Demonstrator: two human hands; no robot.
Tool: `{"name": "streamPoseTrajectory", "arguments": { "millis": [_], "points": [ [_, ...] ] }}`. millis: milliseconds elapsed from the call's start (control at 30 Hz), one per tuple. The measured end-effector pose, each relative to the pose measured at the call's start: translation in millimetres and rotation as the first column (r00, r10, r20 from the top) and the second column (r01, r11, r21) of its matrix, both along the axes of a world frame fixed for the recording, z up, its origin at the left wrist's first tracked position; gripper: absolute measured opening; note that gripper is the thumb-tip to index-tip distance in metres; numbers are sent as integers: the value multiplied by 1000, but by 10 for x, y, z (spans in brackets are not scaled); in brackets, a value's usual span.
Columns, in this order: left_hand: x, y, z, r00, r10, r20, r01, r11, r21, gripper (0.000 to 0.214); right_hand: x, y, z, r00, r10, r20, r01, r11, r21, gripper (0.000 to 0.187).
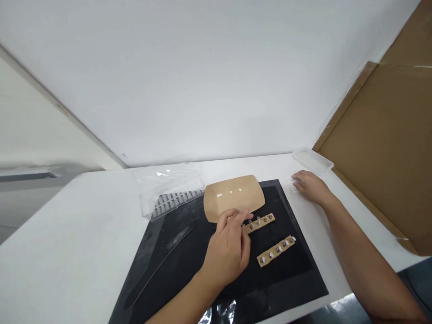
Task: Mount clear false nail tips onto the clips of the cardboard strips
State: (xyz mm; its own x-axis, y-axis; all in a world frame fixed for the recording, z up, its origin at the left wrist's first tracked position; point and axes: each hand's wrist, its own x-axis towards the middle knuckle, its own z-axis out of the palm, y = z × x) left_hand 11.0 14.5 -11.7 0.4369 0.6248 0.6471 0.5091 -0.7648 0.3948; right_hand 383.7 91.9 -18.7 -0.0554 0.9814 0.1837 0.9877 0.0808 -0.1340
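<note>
Three white specks (pixel 219 195) in a tan tray (pixel 232 184) near the left hand (pixel 227 252), grip unclear; right hand (pixel 312 186), grip likewise unclear

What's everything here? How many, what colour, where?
Wall: 1, white, back
Table: 1, white, below
Mat: 1, black, on table
Paper tray: 1, tan, mat's far edge
Bits: few, white, in paper tray
Strips: 2, tan, mat's right
Thin tool: 1, dark, mat's left
Clear tray: 1, colourless, mat's far left
Wrap: 1, clear, behind clear tray
Shallow tray: 1, whitish, back right
Cardboard: 1, brown, far right
Sheet: 1, whitish, right of mat
Left hand: 1, bare, over mat
Right hand: 1, bare, by sheet
</note>
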Motion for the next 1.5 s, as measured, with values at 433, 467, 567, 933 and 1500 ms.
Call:
{"name": "streamPoseTrajectory", "arguments": {
  "millis": [433, 467, 567, 933, 1500],
  "points": [
    [-21, -42, 40, 989, 90, 116, -84, 995, -59, 26, 116, 42, -57, 998, -56, -41, 57, 998, 15, 27],
    [-21, -42, 43, 989, 85, 120, -78, 995, -57, 27, 116, 42, -58, 998, -56, -40, 57, 998, 17, 26],
    [-20, -38, 46, 990, 51, 130, -48, 998, -30, 28, 105, 31, -51, 998, -55, -32, 55, 998, 25, 25],
    [-30, -35, 98, 994, -26, 107, 25, 1000, 4, 19, -101, -32, 159, 995, -71, -62, 82, 980, 180, 13],
    [-63, -45, 138, 972, -219, 83, 215, 975, 57, 22, -514, -176, 244, 959, 150, -241, -79, 956, 281, 23]
  ]
}}
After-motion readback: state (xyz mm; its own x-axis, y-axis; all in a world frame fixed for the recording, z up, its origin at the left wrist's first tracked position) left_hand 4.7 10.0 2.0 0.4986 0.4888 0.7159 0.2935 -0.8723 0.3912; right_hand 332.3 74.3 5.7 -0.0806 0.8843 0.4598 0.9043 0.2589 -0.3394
